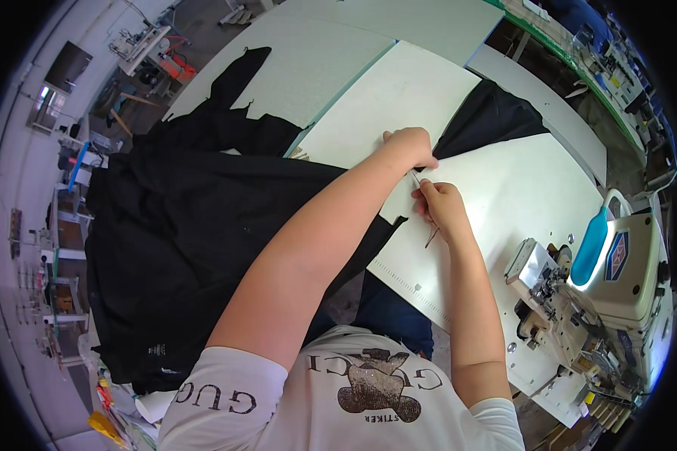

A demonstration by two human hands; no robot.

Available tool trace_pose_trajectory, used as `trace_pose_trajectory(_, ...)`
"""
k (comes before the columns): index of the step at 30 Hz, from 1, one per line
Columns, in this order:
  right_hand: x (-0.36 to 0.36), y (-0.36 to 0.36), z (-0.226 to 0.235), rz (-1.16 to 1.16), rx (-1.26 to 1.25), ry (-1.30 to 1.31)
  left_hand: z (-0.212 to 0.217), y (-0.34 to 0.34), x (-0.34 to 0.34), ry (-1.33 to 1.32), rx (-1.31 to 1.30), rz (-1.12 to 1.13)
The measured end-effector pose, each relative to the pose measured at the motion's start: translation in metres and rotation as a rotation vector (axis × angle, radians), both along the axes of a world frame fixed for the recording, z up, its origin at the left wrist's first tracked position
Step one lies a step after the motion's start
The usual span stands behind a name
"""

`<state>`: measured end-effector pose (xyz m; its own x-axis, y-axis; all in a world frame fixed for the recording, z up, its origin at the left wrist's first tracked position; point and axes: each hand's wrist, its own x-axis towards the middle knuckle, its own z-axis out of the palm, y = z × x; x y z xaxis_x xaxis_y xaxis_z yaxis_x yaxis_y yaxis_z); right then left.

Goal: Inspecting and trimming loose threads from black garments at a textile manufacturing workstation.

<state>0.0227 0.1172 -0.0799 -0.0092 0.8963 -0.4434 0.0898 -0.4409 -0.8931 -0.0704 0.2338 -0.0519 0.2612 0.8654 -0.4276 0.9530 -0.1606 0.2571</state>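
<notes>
My left hand (412,148) reaches over the white tabletop with its fingers closed at the narrow tip of a black fabric piece (493,113). Close below it, my right hand (442,204) is closed around a slender tool with a thin metallic tip (414,177) pointing toward the left fingers. A thin brownish end (432,238) sticks out under the right palm. The tool's exact kind is hidden by the fingers. A large black garment (210,233) spreads over the left side, partly under my left forearm.
To the right stands a cream sewing machine (630,270) with a blue cover piece (590,244) on it. More black fabric pieces (237,83) lie at the far left on a pale table (331,45). A ruler scale (399,278) runs along the near table edge.
</notes>
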Motion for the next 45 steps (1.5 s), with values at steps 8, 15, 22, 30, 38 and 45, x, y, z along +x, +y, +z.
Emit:
trace_pose_trajectory(8,-0.011,0.012,-0.009,-0.007,0.054,0.104,0.000,0.006,-0.001,-0.215,-0.118,-0.074)
trace_pose_trajectory(15,-0.045,-0.036,0.000,0.089,0.482,-0.467,0.053,-0.008,-0.030,-0.543,-0.155,0.050)
trace_pose_trajectory(22,-0.035,0.020,-0.007,0.382,0.850,-0.576,0.091,-0.035,-0.033,-0.531,-0.112,-0.015)
trace_pose_trajectory(30,-0.080,0.084,-0.019,0.537,0.750,-0.201,0.153,-0.074,-0.059,-0.603,-0.033,-0.090)
trace_pose_trajectory(38,-0.102,0.099,-0.027,0.371,0.935,-0.401,0.174,-0.096,-0.082,-0.835,-0.206,0.033)
trace_pose_trajectory(45,-0.097,0.021,0.020,0.193,0.983,-0.547,0.184,-0.136,-0.130,-1.808,-0.360,-0.034)
